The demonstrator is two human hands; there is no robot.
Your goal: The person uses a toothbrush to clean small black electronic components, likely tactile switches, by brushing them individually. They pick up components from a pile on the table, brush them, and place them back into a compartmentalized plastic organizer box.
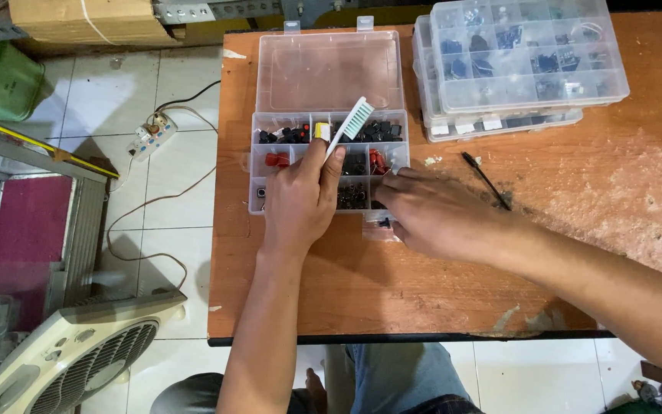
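The left hand (298, 203) holds a white toothbrush (349, 127) by its thin handle. The grip is tight around the handle, near its bottom end, with the thumb and fingers pinching it. The brush end points up and away, with the bristles over the back row of the clear parts box (329, 157). Held this way, the bristles look ready to sweep inside the little rooms of the box.

The parts box sits open on the brown tabletop (392, 291). Its lid (329, 70) lies flat behind it, so the rooms are easy to reach from above. Small black parts (377, 130) fill the back row, and small red parts (276, 159) sit in the middle row. The walls between the rooms keep each kind apart.

The right hand (438, 215) rests low at the front right corner of the box. Its fingers are bent and touch the box edge, maybe to keep it from sliding. A small clear bag (381, 226) lies just under the fingertips. I cannot tell if this grip holds the bag or only presses near it.

A thin black brush (486, 179) lies alone on the tabletop, just right of the right hand. Two more shut parts boxes (519, 65) are stacked at the far right corner, out of the way. A fan (70, 356) and a power strip (153, 135) sit on the tile floor (155, 253) to the left.
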